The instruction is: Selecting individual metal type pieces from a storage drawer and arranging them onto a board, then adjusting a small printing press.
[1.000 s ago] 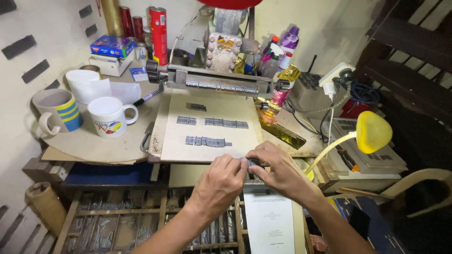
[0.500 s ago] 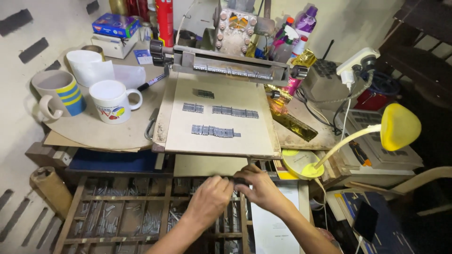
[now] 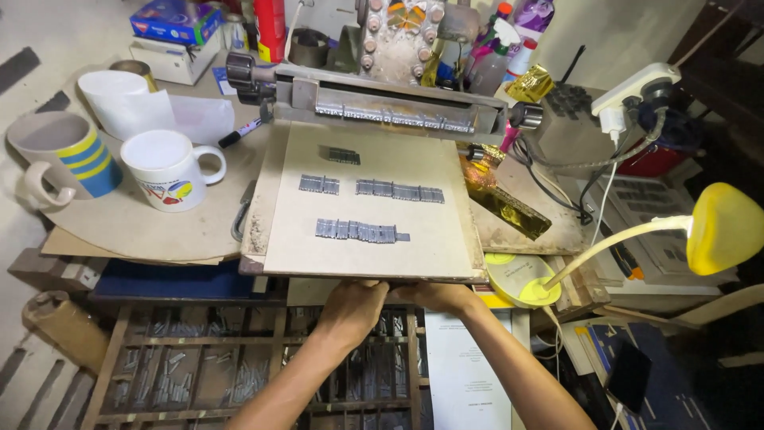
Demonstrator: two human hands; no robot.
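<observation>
Cluttered workbench: board [image 3: 446,247] carries four rows of metal type [image 3: 360,231]. Left hand [image 3: 354,306] & right hand [image 3: 434,296] meet under its front edge, fingers hidden — grip can't be told. More rows prob. left.

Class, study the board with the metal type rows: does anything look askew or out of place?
On the board, three metal type rows sit aligned, but one short block lies alone above, slightly tilted.

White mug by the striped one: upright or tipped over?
Upright. The white mug stands on its base on the round board, open mouth up, handle to the side, beside the striped mug.
</observation>
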